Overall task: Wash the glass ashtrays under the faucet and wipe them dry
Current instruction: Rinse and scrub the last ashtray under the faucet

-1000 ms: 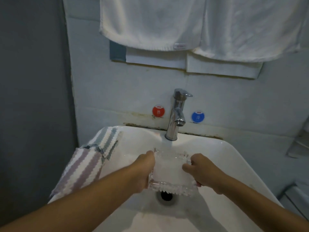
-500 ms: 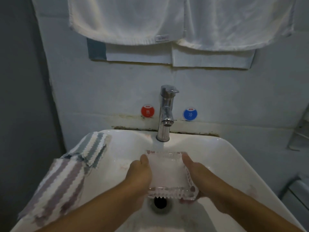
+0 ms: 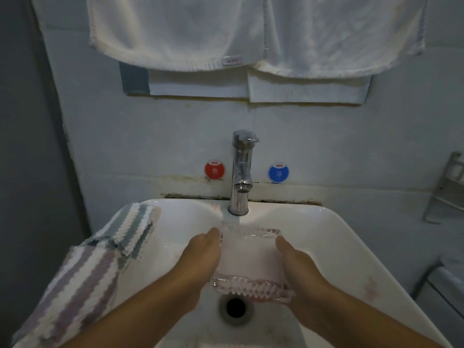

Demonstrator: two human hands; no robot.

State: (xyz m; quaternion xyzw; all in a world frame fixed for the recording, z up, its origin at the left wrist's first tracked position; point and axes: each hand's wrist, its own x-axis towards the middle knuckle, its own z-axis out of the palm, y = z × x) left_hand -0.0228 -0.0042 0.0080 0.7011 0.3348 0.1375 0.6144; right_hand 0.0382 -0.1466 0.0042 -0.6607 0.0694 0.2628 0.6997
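The left hand is gripping the left edge of a square glass ashtray, thumb lying along the rim and the fingers tucked out of sight beneath it. The right hand is doing the same on the opposite edge, thumb on top, fingers hidden under the glass. Between them the ashtray is being held level over the white sink, just in front of the chrome faucet and above the open drain. Its hollow is looking pale and milky; I cannot tell whether water is sitting in it, and no stream is showing at the spout. The ribbed near wall of the glass is hanging right over the drain hole.

A striped cloth is lying draped over the sink's left rim, just beside the left forearm. On the wall behind the faucet a red sticker is sitting to its left and a blue sticker to its right. Higher up, two white towels are hanging side by side. A metal rack is jutting in at the right edge.
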